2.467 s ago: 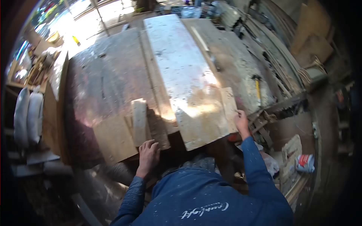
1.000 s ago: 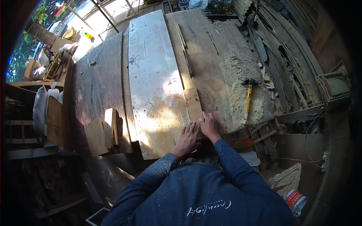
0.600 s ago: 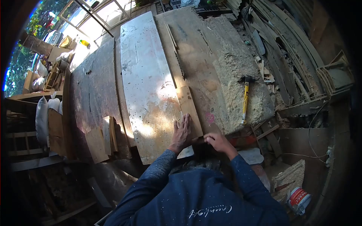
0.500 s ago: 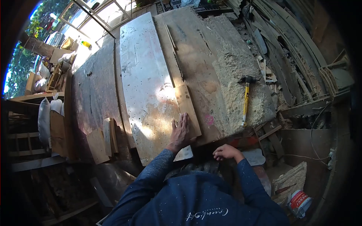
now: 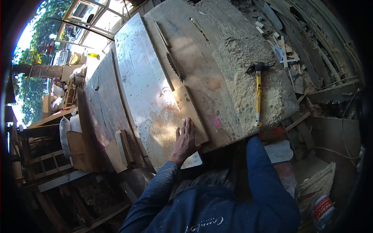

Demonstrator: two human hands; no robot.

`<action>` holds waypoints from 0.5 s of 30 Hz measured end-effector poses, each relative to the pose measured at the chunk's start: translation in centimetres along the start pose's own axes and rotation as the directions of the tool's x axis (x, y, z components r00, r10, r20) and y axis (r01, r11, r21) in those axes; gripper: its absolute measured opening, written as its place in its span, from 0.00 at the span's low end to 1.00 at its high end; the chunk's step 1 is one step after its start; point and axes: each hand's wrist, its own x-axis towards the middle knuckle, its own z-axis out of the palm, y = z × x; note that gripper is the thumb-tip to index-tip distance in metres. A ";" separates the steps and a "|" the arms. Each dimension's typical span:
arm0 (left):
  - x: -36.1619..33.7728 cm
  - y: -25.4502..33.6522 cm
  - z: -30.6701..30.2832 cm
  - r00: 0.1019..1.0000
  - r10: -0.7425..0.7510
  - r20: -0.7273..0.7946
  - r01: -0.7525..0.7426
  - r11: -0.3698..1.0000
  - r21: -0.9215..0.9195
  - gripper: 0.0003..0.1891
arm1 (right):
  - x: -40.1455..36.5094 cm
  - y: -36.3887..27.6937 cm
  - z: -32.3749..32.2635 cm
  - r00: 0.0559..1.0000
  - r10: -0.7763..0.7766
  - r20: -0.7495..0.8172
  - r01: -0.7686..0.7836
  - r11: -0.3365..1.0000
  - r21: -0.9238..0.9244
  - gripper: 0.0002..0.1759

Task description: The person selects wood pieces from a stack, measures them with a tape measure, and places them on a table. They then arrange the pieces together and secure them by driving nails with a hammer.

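My left hand (image 5: 184, 144) lies flat with its fingers stretched out, on the near end of a short light-brown board (image 5: 189, 110). This board rests lengthwise along the right edge of a pale worn panel (image 5: 140, 73). Just beyond its far end a toothed saw blade (image 5: 173, 66) stands in the table slot. My right hand is hidden below the near table edge; only its blue sleeve (image 5: 262, 159) shows. A hammer (image 5: 258, 93) with a yellow handle and black head lies on sawdust at the right.
Wood blocks (image 5: 123, 145) stand at the table's left near corner. Sawdust (image 5: 241, 66) covers the right side. Scrap wood (image 5: 285, 50) is piled beyond the right edge. A red and white bucket (image 5: 323, 209) is at the lower right, and white sacks (image 5: 65, 132) sit at the left.
My right hand has gone from beside the near table edge to out of sight under it. My left hand stays on the board. The camera view has shifted and tilted.
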 end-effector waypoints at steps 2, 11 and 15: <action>0.1 0.0 0.1 1.000 -0.005 -0.007 0.005 1.000 -0.016 0.61 | -0.1 0.0 0.4 1.000 0.008 -0.013 -0.008 1.000 0.008 0.19; 0.6 -0.2 -0.2 1.000 0.017 -0.008 -0.018 1.000 -0.015 0.59 | -0.2 -0.4 1.1 0.999 0.047 -0.004 -0.047 0.997 0.064 0.20; 0.9 -0.4 -0.4 1.000 0.006 0.004 -0.006 1.000 0.019 0.58 | 0.0 -0.6 1.3 0.999 0.049 0.015 -0.050 0.994 0.098 0.20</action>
